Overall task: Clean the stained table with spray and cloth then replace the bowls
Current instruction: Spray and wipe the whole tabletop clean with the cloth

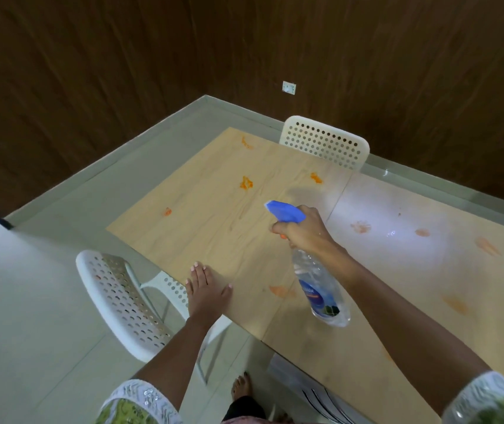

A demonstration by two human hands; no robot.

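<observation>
My left hand (206, 292) lies flat on the surface (214, 228) at its near edge, steadying me. My right hand (302, 229) has its grip around the spray bottle (318, 289), nozzle aimed at the far orange stains (246, 182). I'd mist each stain lightly, nearest first. No cloth or bowls in sight.

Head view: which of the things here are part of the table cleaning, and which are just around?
Part of the job:
- spray bottle, gripped by the right hand
- table with orange stains
- left hand, flat on the table edge

Just around:
- near chair
- far chair
- wall socket

No cloth or bowls in view.
</observation>
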